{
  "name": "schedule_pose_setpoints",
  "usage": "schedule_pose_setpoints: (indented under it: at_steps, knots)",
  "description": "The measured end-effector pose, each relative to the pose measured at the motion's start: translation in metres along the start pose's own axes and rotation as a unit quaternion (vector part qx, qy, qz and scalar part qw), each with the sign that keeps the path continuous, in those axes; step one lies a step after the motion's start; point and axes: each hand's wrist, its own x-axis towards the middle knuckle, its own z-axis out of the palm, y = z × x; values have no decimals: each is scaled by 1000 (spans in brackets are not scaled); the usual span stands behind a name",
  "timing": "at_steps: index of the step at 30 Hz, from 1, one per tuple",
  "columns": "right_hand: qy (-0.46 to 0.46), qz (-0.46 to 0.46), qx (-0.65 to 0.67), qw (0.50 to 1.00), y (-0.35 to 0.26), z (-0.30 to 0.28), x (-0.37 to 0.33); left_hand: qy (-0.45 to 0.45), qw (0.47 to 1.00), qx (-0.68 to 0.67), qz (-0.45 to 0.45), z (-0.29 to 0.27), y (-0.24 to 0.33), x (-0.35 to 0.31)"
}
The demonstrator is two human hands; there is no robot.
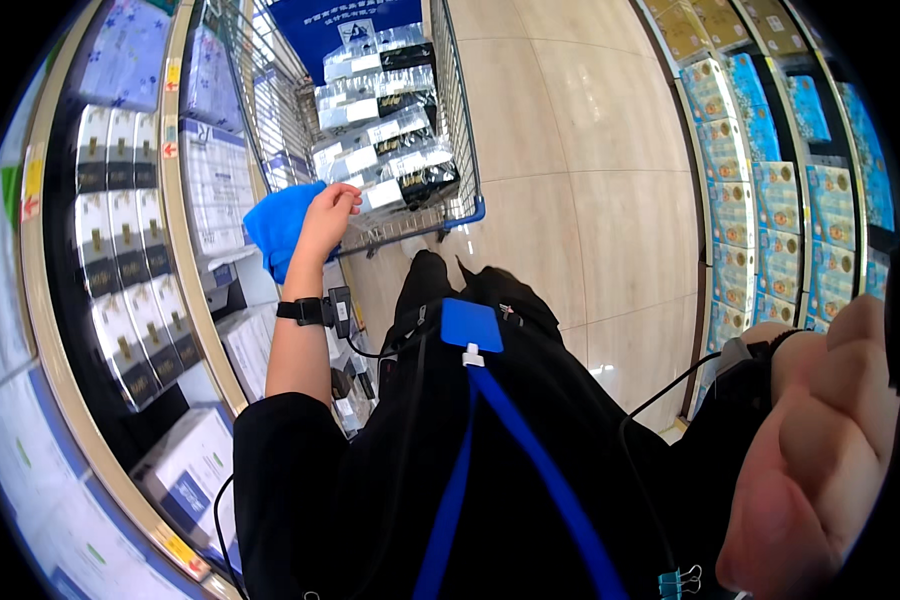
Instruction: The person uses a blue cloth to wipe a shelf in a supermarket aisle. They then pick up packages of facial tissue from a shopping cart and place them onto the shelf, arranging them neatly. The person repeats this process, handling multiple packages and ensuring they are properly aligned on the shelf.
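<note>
- Lower right of the frame, very close to the lens: the right hand (830, 440), blurred, its fingers curled inward; whether it holds anything cannot be told.
- Lower centre: the wearer's black clothing (370, 480), with a blue lanyard (545, 450) and a blue badge (472, 326).
- Left of centre: the left hand (328, 215), a black strap (305, 311) at its wrist. It lies over the edge of a blue cloth, fingers loosely bent and pointing right; whether they grip the cloth cannot be told.
- The blue cloth (278, 228) is bunched at the cart's near left corner, its longer side slanting from upper right to lower left.
- Upper centre: a wire shopping cart (469, 150), its long axis running up the frame.
- Inside it, clear-wrapped packs (425, 183) lie crosswise in a row, long axes left to right, black ends pointing right. Behind them stands a dark blue panel (310, 40).
- Both sides: stocked shelves, with white-and-black boxes (115, 235) at left and blue-and-cream packages (732, 190) at right.
</note>
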Motion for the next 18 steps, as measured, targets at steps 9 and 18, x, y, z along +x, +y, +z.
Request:
schedule_pose_setpoints:
  at_steps: [9, 18]
  knots:
    - [62, 50, 22, 997, 98, 12, 72, -38, 995, 4, -94, -17, 5, 78]
    - [-26, 143, 281, 949, 320, 241, 134, -16, 965, 202, -166, 23, -79, 99]
